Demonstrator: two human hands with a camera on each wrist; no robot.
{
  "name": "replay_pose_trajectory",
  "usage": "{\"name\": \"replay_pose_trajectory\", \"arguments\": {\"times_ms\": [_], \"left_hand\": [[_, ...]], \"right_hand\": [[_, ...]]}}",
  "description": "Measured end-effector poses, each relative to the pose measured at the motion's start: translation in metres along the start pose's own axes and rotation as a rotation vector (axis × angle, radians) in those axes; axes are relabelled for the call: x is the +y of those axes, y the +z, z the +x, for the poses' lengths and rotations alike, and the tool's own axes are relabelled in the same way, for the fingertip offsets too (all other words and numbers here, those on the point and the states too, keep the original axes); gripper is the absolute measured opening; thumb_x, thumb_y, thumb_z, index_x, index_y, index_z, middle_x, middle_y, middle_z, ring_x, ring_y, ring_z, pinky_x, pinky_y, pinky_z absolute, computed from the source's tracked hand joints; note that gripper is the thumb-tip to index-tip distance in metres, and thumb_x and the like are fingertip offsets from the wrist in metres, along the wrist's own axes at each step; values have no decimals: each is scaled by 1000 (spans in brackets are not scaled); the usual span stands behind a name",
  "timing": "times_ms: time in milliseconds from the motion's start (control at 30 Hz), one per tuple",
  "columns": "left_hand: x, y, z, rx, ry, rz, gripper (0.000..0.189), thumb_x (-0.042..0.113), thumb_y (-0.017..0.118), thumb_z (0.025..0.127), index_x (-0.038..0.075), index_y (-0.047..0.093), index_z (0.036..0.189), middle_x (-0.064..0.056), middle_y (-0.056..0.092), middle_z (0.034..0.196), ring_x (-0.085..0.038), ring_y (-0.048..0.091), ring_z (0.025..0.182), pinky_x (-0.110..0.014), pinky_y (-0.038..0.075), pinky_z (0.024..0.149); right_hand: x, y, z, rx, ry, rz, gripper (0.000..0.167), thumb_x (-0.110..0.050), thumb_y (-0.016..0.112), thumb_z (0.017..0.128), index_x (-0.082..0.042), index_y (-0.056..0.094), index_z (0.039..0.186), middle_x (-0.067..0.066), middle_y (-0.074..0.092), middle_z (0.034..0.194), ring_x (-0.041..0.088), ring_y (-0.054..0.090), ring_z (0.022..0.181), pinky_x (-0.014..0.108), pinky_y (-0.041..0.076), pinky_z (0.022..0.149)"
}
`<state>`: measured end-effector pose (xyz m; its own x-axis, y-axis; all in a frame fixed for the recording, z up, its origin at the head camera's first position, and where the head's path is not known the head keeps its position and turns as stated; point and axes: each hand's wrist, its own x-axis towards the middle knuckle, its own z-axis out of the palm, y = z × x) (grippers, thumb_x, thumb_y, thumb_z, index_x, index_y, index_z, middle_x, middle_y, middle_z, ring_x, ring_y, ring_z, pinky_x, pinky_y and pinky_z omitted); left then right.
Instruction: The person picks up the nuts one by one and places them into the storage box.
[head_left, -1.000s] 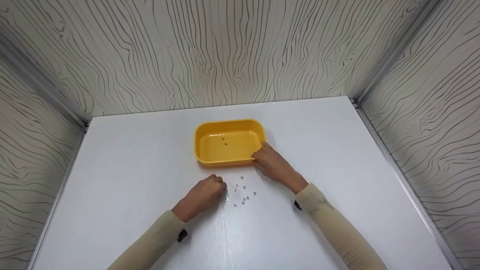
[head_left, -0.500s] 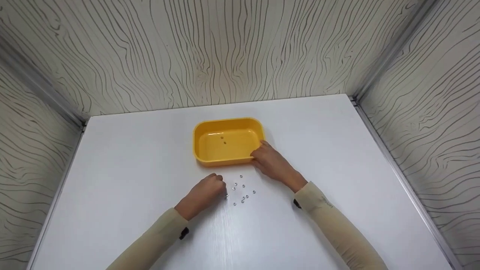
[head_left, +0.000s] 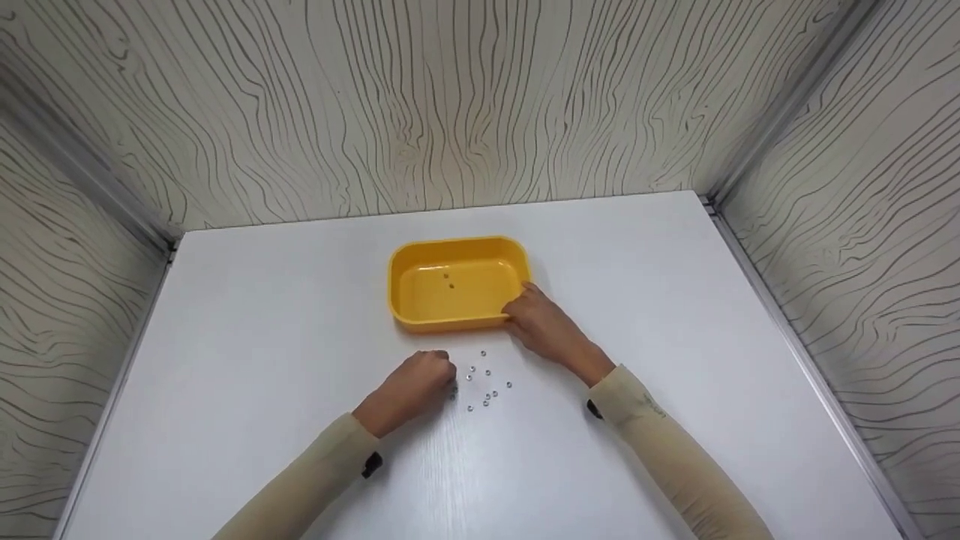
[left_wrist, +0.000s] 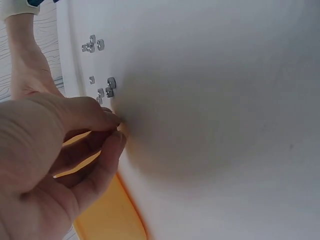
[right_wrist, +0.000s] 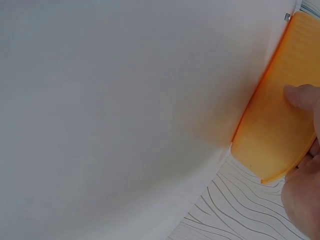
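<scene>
Several small metal nuts [head_left: 487, 372] lie scattered on the white table, in front of a yellow plastic tray [head_left: 450, 325]. At the left edge of the scatter is my left hand [head_left: 411, 388]. Its thumb and forefinger meet close to the table in the left wrist view, pinching a nut that the fingertips almost wholly hide. Two nuts [left_wrist: 110, 87] lie just beyond those fingertips. My right hand [head_left: 550, 330] grips the tray's near right corner. In the right wrist view its thumb presses the tray's outer wall [right_wrist: 272, 115], while the other fingers go over the rim.
Two more nuts [head_left: 448, 281] lie on the tray's floor. The white table [head_left: 247, 337] is bounded by wood-grain patterned panels [head_left: 450, 105] at the back and both sides. Metal frame rails [head_left: 795, 330] run along its side edges.
My left hand has turned slightly and shifted a little to the right, its fingers more tucked under. The right hand, the tray and the visible nuts stay in place.
</scene>
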<state>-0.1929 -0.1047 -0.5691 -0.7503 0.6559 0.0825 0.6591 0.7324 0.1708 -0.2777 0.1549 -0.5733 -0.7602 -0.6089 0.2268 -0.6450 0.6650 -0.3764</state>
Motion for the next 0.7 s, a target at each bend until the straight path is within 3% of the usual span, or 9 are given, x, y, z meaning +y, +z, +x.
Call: {"name": "replay_pose_trajectory", "arguments": {"times_ms": [267,533,700], "left_hand": [[3,1,-1,-1,-25,-43,17,-8,68,88,5,76,81,-5,64,70,-9,42,61,-25,44,58],[5,0,0,-18,-43,-64,17,-7,70,88,8,75,80,-3,69,72,-10,44,64,-28,49,63],[4,-1,0,-24,-50,-106,20,-10,67,86,8,72,76,-2,66,70,-10,42,64,-27,44,62]], "right_hand": [[-1,0,-3,1,-12,-80,12,-12,74,97,-7,75,108,4,79,103,24,68,107,45,32,130],[-1,0,-2,16,-29,-81,12,-12,74,97,-7,76,108,5,79,102,24,68,104,46,34,129],[-1,0,-2,8,-15,-72,14,-13,72,99,-8,76,111,4,80,105,23,69,107,44,32,130]]}}
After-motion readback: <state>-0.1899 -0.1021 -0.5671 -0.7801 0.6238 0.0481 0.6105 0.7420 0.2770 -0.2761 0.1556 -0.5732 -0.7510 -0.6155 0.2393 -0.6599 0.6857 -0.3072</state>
